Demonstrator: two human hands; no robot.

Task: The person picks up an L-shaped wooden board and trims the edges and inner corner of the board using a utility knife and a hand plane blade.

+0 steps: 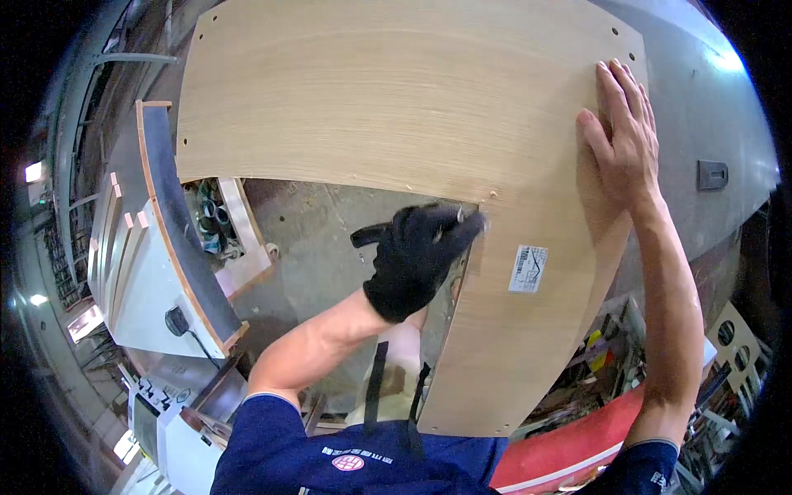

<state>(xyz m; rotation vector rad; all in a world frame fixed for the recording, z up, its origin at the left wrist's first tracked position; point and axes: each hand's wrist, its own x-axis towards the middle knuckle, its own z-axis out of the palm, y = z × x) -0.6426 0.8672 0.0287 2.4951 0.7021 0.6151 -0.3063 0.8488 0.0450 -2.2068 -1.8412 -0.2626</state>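
Note:
A large L-shaped wood-grain panel [396,91] lies in front of me, with small holes near its corners. My left hand [421,256], in a black glove, is closed around a tool with a black handle [369,236]. A bit of metal shows by the fingers, but motion blur and the glove hide the tool's kind. The fist is at the panel's inner corner, its fingertips by the cut edge. Bare and flat, my right hand [629,144] rests on the panel's right side, fingers stretched out. Between the hands is a printed white label [528,269].
Small wood crumbs [493,194] lie by the inner corner. To the left stands a curved, dark-topped unit [194,239] with wooden edging. A dark rectangular piece [713,175] sits on the grey surface at right. Offcuts and a red surface [569,450] are at lower right.

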